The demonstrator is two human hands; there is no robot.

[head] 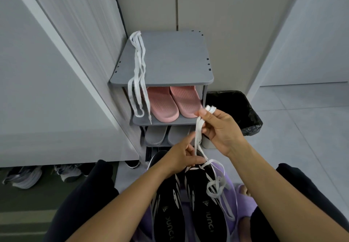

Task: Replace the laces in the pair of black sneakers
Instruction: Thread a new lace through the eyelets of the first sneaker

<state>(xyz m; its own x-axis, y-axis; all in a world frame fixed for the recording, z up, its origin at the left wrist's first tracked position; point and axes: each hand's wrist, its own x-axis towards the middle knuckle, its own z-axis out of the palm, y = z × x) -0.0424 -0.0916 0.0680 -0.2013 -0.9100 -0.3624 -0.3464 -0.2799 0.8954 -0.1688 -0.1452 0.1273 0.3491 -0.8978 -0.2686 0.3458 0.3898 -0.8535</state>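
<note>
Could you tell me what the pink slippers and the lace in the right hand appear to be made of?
Pink slippers: probably moulded foam or rubber, matte, with ribbed footbeds. Lace pinched by the right hand: flat woven fabric seemingly, white, matte, hanging limp.

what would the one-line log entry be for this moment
left hand: pinches white flat shoelace at black sneaker | right hand: holds same lace raised | spare white laces: draped over grey shelf

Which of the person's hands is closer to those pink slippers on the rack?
The right. The right hand, holding a white lace up, is just beside the pink slippers; the left hand is lower, at the toes of the black sneakers.
</note>
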